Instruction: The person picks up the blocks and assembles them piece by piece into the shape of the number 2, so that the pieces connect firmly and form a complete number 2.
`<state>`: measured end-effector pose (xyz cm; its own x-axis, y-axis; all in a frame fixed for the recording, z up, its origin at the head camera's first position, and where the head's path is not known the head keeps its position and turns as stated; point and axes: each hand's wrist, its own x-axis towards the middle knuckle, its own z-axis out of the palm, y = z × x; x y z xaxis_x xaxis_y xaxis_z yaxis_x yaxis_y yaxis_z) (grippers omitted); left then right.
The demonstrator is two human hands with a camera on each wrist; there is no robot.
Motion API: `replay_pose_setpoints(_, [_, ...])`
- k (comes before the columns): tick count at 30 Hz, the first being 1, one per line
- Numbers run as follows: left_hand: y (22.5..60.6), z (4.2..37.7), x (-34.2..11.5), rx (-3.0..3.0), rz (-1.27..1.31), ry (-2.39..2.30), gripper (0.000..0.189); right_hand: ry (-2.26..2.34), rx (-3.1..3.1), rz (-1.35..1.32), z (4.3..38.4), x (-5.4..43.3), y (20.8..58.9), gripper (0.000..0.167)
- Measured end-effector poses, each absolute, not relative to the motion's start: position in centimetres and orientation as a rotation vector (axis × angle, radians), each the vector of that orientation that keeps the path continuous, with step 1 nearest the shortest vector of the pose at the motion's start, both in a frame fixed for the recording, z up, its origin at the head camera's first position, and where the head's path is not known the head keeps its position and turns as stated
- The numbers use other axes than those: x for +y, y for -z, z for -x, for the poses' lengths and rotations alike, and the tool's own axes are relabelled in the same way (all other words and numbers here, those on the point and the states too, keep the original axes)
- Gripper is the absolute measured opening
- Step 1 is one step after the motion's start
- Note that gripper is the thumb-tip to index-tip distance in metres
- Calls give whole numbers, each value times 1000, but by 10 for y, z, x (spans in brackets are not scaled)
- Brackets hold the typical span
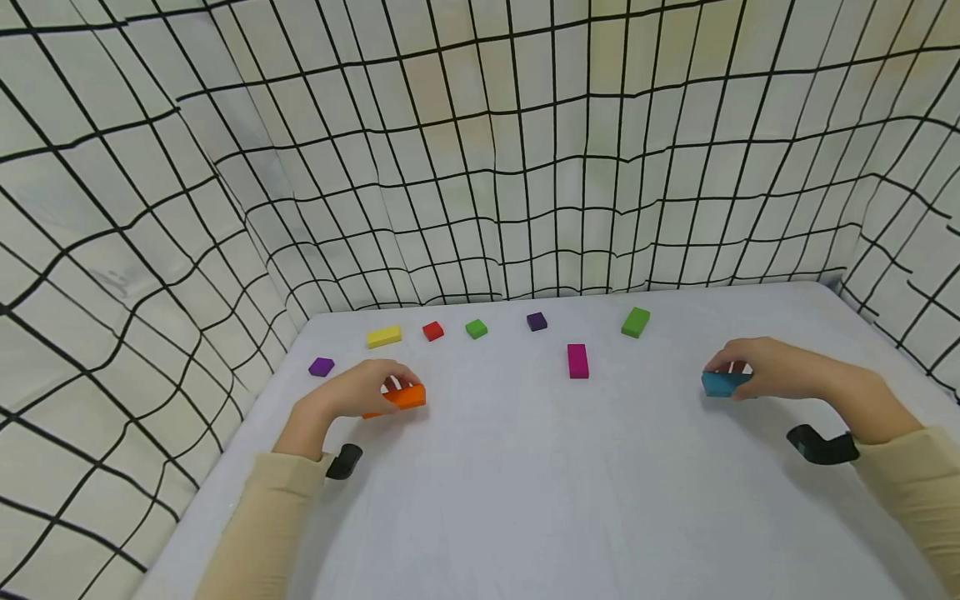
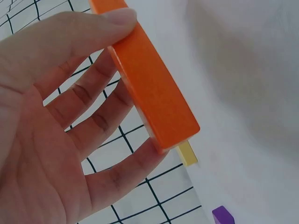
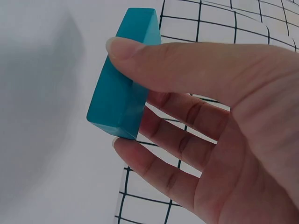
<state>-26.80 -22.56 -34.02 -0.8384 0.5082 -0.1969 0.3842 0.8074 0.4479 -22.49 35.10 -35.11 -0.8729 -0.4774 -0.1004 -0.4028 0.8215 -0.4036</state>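
My left hand pinches a long orange block between the thumb and the fingers, over the left part of the white table. In the left wrist view the thumb lies across the block's face and the fingers sit behind it. At the right side, my right hand grips a blue block the same way, its thumb on the front face and fingertips at the back and lower end. Shadows fall on the table below both hands. Closest to the left hand are a purple block and a yellow block.
Along the far side lie a red block, a small green block, a dark purple block and a larger green block. A magenta block is nearer the middle. White walls with black netting enclose the table's back and sides.
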Motion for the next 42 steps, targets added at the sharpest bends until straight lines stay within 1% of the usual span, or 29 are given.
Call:
replay_pose_setpoints(22, [341,261,-199,2677,-761,-562,37,520,2744,831,216,310,349,41])
replay_pose_setpoints(30, [342,254,-186,2664,-772,-553,37,501,2728,846,209,293,346,40])
replay_pose_setpoints(42, [341,241,-169,2625,-860,-570,37,507,2731,837,198,276,346,39])
